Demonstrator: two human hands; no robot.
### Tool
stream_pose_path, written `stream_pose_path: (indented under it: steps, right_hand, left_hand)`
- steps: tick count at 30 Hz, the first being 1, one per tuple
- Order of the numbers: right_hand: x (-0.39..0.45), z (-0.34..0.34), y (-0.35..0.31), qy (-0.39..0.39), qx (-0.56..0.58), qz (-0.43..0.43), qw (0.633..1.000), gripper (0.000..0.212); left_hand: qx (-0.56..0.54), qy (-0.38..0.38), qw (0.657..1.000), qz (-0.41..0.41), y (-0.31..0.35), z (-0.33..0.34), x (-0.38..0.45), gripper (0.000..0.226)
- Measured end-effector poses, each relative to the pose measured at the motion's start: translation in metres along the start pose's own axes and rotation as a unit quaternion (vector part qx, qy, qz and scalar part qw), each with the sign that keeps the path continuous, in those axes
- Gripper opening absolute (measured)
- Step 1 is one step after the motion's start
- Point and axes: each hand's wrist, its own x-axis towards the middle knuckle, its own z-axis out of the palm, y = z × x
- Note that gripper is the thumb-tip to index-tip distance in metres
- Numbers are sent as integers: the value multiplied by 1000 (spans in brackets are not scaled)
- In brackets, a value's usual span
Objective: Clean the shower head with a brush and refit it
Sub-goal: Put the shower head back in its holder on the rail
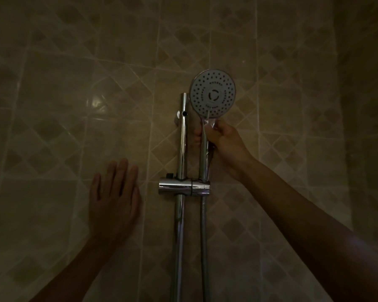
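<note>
A round grey shower head [213, 93] with many nozzle holes faces me, its chrome handle [204, 158] standing upright in the chrome holder [200, 187] on the vertical rail [182, 140]. My right hand [224, 140] grips the top of the handle just below the head. My left hand [114, 199] lies flat with straight fingers against the tiled wall, left of the holder and apart from it. No brush is in view.
A metal hose [203, 247] hangs down from the holder beside the rail. Beige tiles with a diamond pattern [74, 105] cover the wall all round. The light is dim. A wall corner [340, 127] runs down the right side.
</note>
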Motion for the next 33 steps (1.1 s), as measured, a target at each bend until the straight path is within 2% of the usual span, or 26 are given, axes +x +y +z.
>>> stream_pose_path:
  steps: [3,6,11,15,19,23,33]
  right_hand:
    - [-13,-15,6,-70,-91,26,993,23]
    - [-30,-22,15,-108,-93,41,989,25]
    - [-39,-20,21,-99,-106,35,989,24]
    - [-34,-14,26,-52,-198,13,979,18]
    - [-35,-10,31,-12,-242,1,970,11]
    - [-35,-9,27,-30,-245,17,969,16]
    - [-49,-7,13,-39,-258,41,965,19]
  left_hand:
    - [0,4,1000,-1,0,0,0,52]
    - [-3,1,1000,0,0,0,0,53]
    - [-1,9,1000,-3,1,0,1,52]
    - [-1,14,1000,4,1,0,1,51]
    - [-1,7,1000,1,0,1,1,52]
    - [3,3,1000,6,0,2,1,52]
    - [11,-156,988,14,-3,-22,9,58]
